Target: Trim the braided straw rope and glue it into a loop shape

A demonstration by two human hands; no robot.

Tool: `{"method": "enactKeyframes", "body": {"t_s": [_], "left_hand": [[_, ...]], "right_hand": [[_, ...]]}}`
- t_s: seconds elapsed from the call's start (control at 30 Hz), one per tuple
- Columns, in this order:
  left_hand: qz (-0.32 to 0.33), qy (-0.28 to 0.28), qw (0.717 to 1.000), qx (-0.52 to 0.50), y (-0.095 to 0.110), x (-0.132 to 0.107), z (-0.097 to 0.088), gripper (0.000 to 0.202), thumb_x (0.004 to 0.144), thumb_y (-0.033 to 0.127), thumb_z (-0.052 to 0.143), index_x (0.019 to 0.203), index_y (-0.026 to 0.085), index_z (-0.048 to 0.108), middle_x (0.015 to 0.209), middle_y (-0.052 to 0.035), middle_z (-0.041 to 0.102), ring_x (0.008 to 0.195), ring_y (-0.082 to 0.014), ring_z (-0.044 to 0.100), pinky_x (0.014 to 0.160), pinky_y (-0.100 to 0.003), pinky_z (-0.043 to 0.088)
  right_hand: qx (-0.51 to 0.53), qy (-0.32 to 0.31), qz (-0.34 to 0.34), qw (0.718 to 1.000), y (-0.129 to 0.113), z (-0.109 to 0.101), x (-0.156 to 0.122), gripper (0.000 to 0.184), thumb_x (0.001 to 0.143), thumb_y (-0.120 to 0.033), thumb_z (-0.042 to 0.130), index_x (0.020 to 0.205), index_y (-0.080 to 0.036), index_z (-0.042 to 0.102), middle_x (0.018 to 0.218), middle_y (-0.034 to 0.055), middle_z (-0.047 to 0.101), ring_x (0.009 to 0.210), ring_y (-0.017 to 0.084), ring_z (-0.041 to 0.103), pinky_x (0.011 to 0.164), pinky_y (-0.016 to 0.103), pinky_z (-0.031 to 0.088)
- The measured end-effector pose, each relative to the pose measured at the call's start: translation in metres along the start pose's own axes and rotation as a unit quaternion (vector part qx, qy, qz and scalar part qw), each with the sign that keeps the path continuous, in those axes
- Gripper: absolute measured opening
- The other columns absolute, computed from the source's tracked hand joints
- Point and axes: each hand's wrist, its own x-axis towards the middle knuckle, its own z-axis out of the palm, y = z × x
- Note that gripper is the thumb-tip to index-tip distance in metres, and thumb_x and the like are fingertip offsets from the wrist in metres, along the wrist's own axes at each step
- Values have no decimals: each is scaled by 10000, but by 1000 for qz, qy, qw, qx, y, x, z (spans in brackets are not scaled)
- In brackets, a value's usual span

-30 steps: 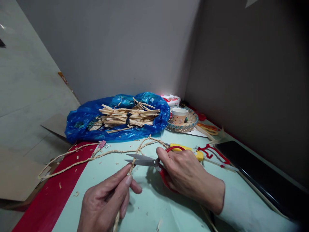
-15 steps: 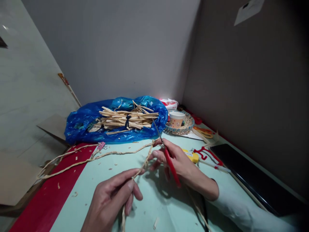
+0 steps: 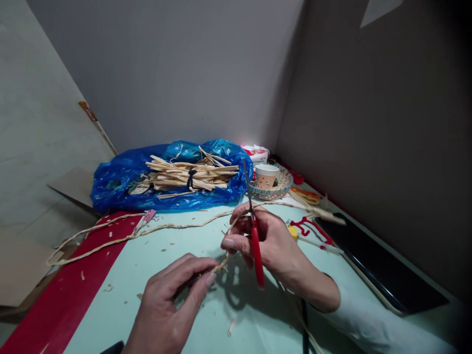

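Observation:
My left hand (image 3: 173,300) pinches a braided straw rope (image 3: 162,227) between thumb and fingers near the front of the pale green table. My right hand (image 3: 263,241) grips red-handled scissors (image 3: 255,241), blades pointing up and away, and its fingers also touch the same rope a little farther along. The rope runs left across the table onto a red strip (image 3: 73,290) and another strand trails right past the scissors.
A blue plastic bag (image 3: 121,184) with a tied bundle of straw strips (image 3: 188,177) lies at the back. A paper cup (image 3: 266,176) sits in a woven tray (image 3: 283,184). Red wire (image 3: 308,227), a yellow tool (image 3: 294,231), a dark slab (image 3: 379,265) lie right. Straw bits litter the table.
My right hand turned the scissors from lying flat with blades pointing left to upright, and moved onto the rope. My left hand slid along the rope and kept its pinch.

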Motion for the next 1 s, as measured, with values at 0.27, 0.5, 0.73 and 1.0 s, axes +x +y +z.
{"method": "enactKeyframes", "body": {"t_s": [0.27,0.5,0.73,1.0], "left_hand": [[-132,-111,983,-60,-3,0,-3,293,885,477,531,772,223,625,566,49,443,512,-112,380,467,-227,290],[-251,-81,924,-278,-10,13,-5,228,859,356,618,721,175,607,477,120,250,442,-61,93,391,-193,86],[-261,-24,903,-342,-17,28,-13,205,892,305,557,731,179,562,485,84,415,402,-42,151,383,-191,101],[-246,4,896,-370,-10,24,-12,193,873,276,588,717,171,548,495,76,442,400,-34,192,383,-180,112]], "right_hand": [[-67,-32,28,997,9,-7,5,273,814,-382,710,907,-218,512,666,-60,636,490,84,535,487,192,420],[-362,-35,-20,931,11,-19,12,291,909,-479,544,808,-208,515,662,-14,608,617,150,556,566,245,367],[-595,-53,-125,792,12,-23,8,111,879,-323,514,877,-213,494,650,-6,596,575,175,521,542,283,248],[-748,-43,-232,620,14,-21,1,222,693,-155,509,908,-207,521,636,22,630,545,201,569,529,339,125]]}}
